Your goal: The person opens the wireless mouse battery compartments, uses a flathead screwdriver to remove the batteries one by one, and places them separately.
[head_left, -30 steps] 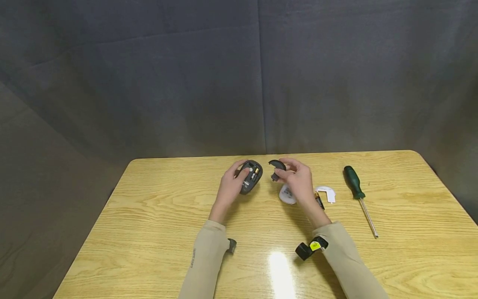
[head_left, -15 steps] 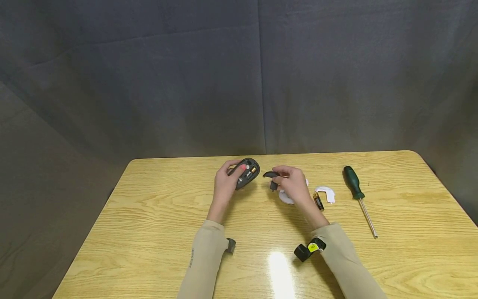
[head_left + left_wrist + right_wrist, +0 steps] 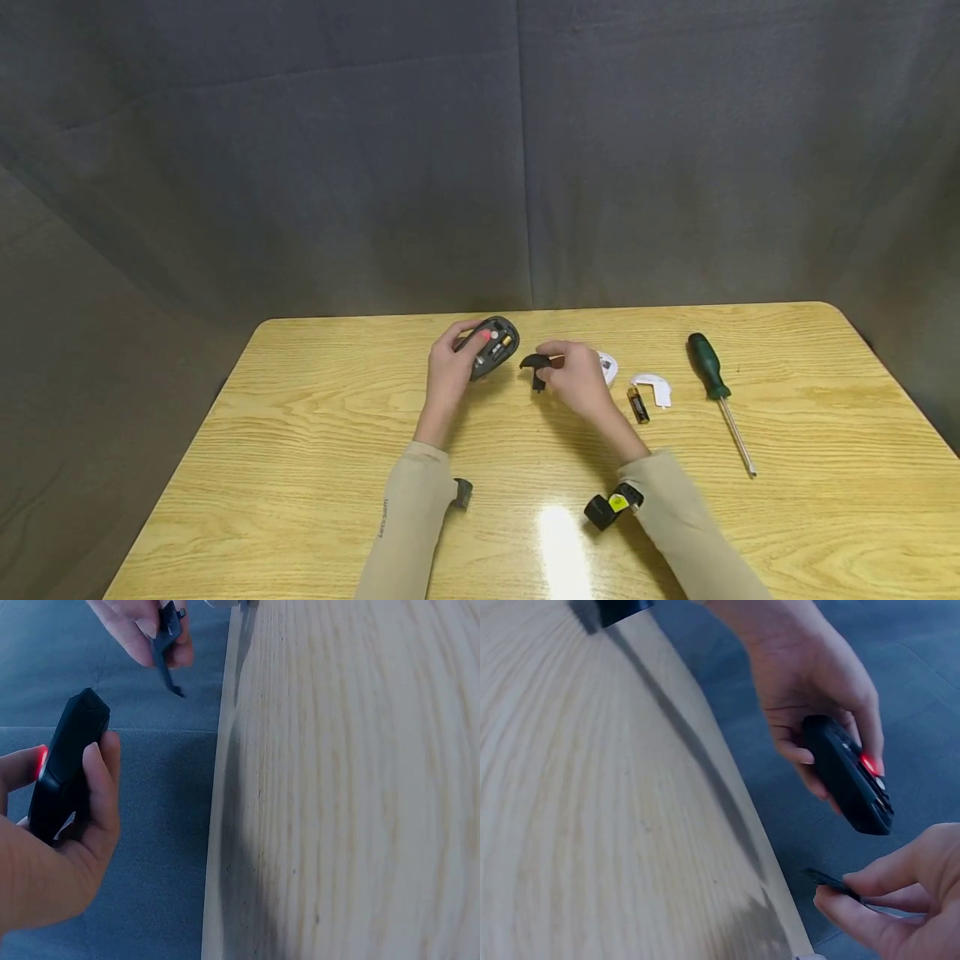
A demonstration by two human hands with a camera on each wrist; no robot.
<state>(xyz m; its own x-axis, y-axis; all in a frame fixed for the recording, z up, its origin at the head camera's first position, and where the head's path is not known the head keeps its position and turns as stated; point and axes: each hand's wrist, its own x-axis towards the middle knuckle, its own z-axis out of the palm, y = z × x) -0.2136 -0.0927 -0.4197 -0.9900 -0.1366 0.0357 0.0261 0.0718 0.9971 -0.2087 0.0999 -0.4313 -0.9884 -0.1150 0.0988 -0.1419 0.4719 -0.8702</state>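
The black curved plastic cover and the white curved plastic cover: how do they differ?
The black cover is pinched in the right hand; the white cover lies on the wooden table.
The black cover is near the open black computer mouse; the white cover is beside a loose black-and-gold battery.
Both have a curved edge and a straight leg.

In your left grip (image 3: 447, 364), the black oval mouse (image 3: 841, 784) looks smooth plastic; below, your yellow rectangular wood-grained surface (image 3: 300, 442) looks glossy.

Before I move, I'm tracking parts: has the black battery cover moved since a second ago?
Yes: in the head view, the black battery cover shifted left and slightly down, away from the green-handled screwdriver.
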